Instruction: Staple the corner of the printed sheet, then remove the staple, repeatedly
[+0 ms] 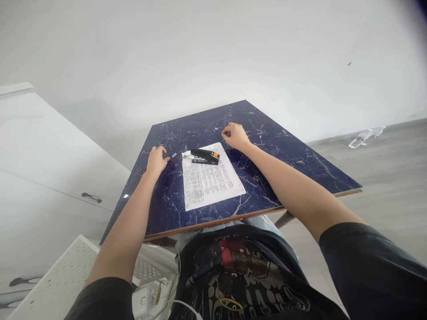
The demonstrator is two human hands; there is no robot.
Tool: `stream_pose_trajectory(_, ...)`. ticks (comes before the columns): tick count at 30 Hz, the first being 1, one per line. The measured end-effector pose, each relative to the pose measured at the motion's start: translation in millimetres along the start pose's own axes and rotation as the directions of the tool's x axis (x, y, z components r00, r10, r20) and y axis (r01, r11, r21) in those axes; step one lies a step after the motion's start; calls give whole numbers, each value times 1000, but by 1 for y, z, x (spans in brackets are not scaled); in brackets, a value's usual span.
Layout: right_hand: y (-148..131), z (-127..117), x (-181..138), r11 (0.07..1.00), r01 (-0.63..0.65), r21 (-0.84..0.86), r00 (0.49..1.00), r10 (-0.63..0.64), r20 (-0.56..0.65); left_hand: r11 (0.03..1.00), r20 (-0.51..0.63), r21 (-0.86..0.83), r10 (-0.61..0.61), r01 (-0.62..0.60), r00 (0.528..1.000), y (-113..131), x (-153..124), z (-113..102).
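Observation:
A black stapler (204, 157) with an orange patch on its back end lies on a printed sheet of paper (213, 182). Its silver metal part points left, past the paper's edge. My left hand (156, 161) rests on the table left of the paper, holding nothing, with thumb and curved fingers apart. Close to its fingertips lies a small silver strip (174, 155), which looks like staples. Beyond the paper's upper right corner, my right hand (235, 135) rests on the table. Its fingers are curled into a loose ring, with nothing visible in them.
The dark blue marble-patterned table (283, 164) stands near a white wall. At the left is a white cabinet (56, 151) with dark handles. A white perforated basket (70, 271) sits below the table's left side. A clear plastic bottle (360, 139) lies on the floor at the right.

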State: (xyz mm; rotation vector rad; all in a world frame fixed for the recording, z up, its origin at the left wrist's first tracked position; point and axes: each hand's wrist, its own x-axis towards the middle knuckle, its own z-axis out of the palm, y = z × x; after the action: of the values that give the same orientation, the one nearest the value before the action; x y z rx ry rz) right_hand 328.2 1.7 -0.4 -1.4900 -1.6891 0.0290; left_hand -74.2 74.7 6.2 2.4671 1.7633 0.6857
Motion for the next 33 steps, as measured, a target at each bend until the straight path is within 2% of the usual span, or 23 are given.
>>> stream_pose_trajectory(6,-7,2,-4,994,103,39,990,-106,92,998,48,-22,60,-59,997,2,-2,-2)
stream_pose_trajectory(19,-9,9,-5,979,188,76,956,-200,213,974,-8,-202,105,-105,994,26,-5,9)
stream_pose_trajectory(27,-13,9,-6,977,155,146,953,-186,239,839,-58,-523,140,-150,988,48,-15,11)
stream_pose_trajectory(30,-30,10,-10,968,126,218,952,-180,249,779,-36,-614,132,-127,991,55,-18,16)
stream_pose_trajectory(33,-54,12,-17,950,125,285,908,-225,354,733,-14,-674,116,-96,993,59,-20,18)
